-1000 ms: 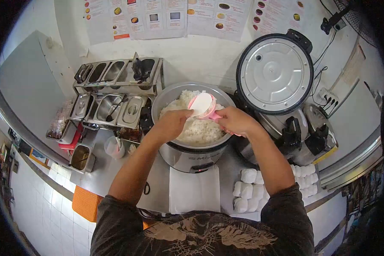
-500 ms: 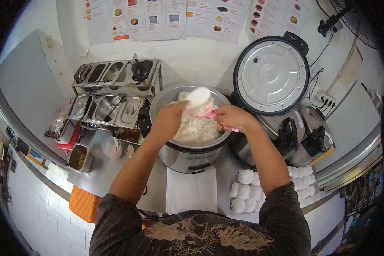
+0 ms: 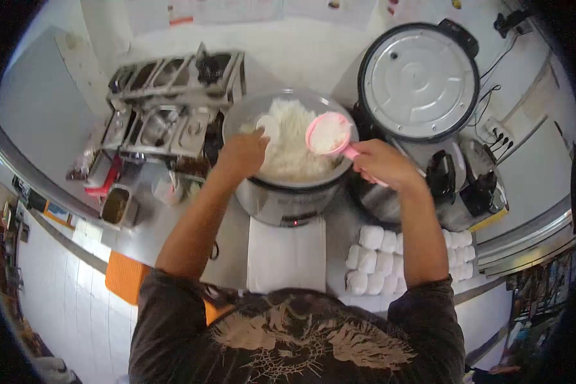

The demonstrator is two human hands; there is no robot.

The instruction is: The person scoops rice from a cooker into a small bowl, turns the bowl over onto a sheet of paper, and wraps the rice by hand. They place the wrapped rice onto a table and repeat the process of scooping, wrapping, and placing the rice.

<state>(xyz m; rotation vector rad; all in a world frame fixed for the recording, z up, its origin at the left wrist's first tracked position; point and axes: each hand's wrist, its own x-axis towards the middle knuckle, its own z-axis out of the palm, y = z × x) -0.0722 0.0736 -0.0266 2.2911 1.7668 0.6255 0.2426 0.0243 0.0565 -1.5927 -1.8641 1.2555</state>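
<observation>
My right hand (image 3: pixel 386 164) is closed around the handle of a pink scoop (image 3: pixel 350 152), which is filled with white rice and held over the right rim of a large rice cooker (image 3: pixel 272 203). Above the cooker's left side, my left hand (image 3: pixel 243 155) grips a white rice paddle (image 3: pixel 269 130), its blade near the rice. Its handle is hidden by the fingers. Cooked rice (image 3: pixel 292 157) is heaped inside the pot.
The cooker's round lid (image 3: pixel 419 80) stands raised at right, by another dark cooker. White paper (image 3: pixel 286 256) lies in front. Rows of white wrapped bundles (image 3: pixel 383 264) sit right of it. Steel food pans (image 3: pixel 159 127) and a plastic cup (image 3: pixel 166 190) are at left.
The paddle and scoop, together over the rice before, are now apart. My left hand moved left with the paddle, my right hand right with the scoop. The camera view has tilted down.
</observation>
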